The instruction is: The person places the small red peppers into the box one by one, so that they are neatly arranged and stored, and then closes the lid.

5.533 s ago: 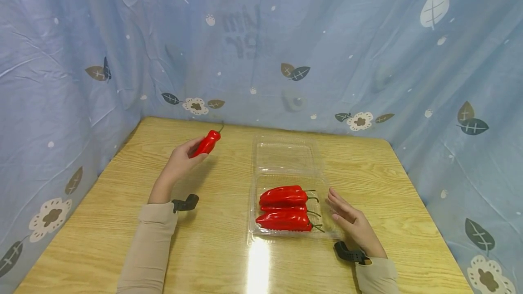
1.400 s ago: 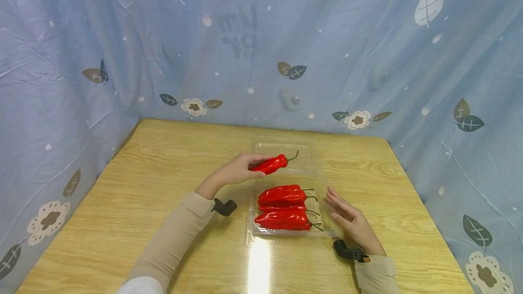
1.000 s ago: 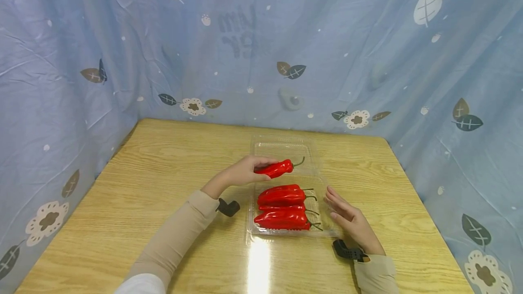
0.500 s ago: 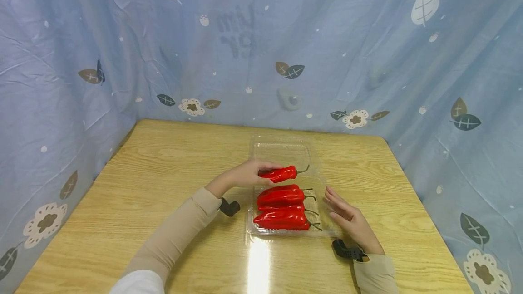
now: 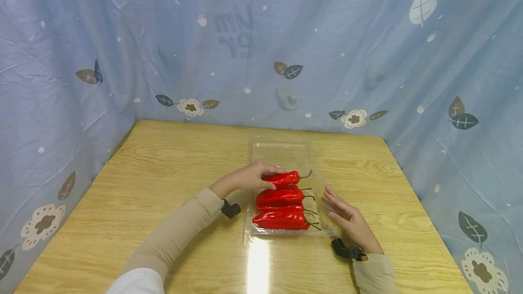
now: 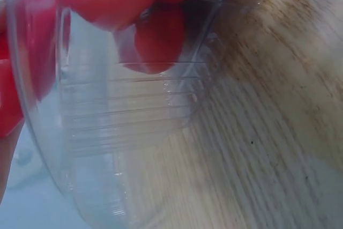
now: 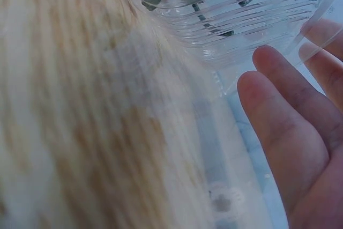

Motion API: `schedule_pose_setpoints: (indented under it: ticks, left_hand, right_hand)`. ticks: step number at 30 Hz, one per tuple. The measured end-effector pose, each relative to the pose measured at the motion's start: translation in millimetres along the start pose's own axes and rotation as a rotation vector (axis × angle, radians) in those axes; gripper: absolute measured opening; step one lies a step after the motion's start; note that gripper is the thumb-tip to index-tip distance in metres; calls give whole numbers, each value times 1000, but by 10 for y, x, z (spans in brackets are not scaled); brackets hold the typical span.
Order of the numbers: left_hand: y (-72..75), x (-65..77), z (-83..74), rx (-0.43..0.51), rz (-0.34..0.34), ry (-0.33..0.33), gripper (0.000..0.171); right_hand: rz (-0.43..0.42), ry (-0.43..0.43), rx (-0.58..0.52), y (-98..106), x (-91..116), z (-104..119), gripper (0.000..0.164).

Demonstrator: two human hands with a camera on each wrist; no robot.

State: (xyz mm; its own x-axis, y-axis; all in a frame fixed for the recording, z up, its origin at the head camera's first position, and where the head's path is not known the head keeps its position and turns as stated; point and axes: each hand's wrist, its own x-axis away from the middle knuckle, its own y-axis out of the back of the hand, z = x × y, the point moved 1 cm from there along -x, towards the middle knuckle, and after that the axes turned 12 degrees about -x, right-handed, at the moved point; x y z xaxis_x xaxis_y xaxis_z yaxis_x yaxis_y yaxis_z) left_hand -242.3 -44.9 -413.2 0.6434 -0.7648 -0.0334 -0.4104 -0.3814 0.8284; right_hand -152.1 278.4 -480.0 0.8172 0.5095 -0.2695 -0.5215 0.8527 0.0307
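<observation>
My left hand [image 5: 254, 177] grips a red pepper [image 5: 287, 178] by its tapered end, thumb in front and fingers behind, with the green stem pointing right. It hangs over the back of a clear plastic clamshell box [image 5: 261, 235], just behind the several red peppers [image 5: 282, 219] lying side by side in it. Through the box wall in the left wrist view, the tips of peppers [image 6: 155, 41] show. My right hand [image 5: 351, 221] stays at the box's right side, fingers extended; in the right wrist view its fingertips [image 7: 268, 60] are at the clear wall.
The box's clear lid [image 5: 282, 151] lies folded back on the wooden table [image 5: 184, 149]. A blue patterned curtain [image 5: 261, 35] hangs behind and along both sides. Black wrist cameras sit at both cuffs, the right one [image 5: 346, 251] near the box's front right corner.
My left hand has carried the pepper from the table's left side rightward over the box, then lowered it toward the other peppers. My right hand has stayed by the box.
</observation>
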Motion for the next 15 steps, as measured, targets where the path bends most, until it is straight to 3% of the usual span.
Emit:
schedule_pose_setpoints:
  ticks: [8, 15]
  left_hand:
    - [-35, -22, -2, 2, 8, 38, 53]
    - [-72, -53, 5, -72, 26, 53, 49]
  right_hand:
    - [-4, -12, -22, 6, -3, -5, 52]
    - [-6, -16, -23, 13, 0, -13, 52]
